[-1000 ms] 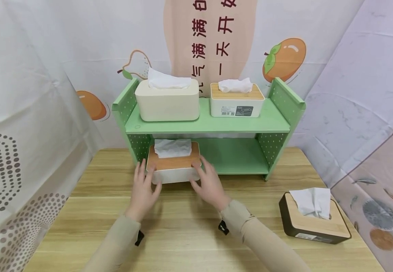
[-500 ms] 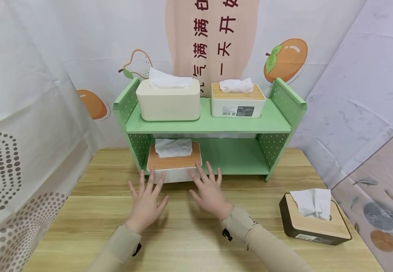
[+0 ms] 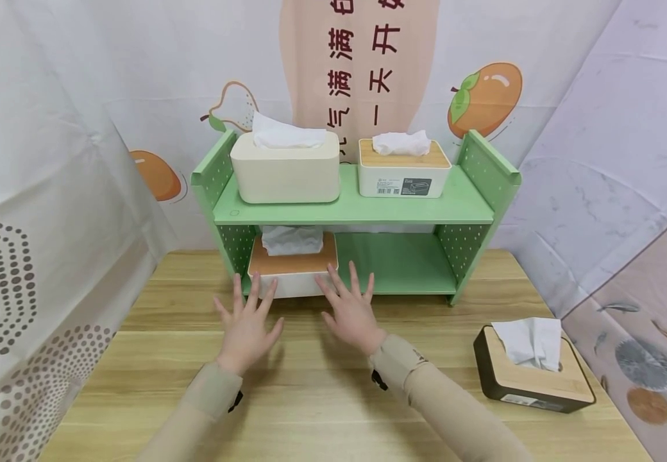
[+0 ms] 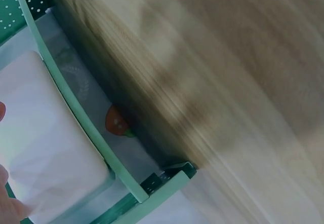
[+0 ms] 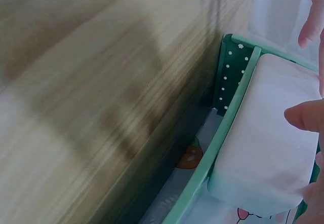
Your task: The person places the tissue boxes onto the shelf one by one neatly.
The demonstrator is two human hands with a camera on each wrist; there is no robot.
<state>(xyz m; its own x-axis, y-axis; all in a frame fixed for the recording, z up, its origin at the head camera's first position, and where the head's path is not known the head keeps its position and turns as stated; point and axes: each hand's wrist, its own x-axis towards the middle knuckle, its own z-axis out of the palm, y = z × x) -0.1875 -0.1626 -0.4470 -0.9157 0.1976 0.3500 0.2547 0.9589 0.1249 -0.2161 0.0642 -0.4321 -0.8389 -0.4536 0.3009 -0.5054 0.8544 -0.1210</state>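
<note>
A white tissue box (image 3: 295,282) with a brown wooden lid and a white tissue on top sits at the left end of the lower shelf (image 3: 394,263). My left hand (image 3: 248,333) lies at its front left, fingers spread and straight, fingertips against the front face. At the front right, my right hand (image 3: 352,314) touches the same face with spread fingers. In the left wrist view the pale front of the tissue box (image 4: 48,143) fills the lower left. The right wrist view shows the tissue box (image 5: 268,133) with fingers (image 5: 304,116) over it.
On the green rack's upper shelf (image 3: 347,212) stand a cream tissue box (image 3: 287,176) and a white tissue box with a bamboo lid (image 3: 405,179). A black tissue box with a wooden lid (image 3: 535,378) rests on the wooden table (image 3: 310,410) at right.
The brown-lidded tissue box has slid back deeper onto the lower shelf. My hands have gone from its sides to its front face, with fingers now spread straight.
</note>
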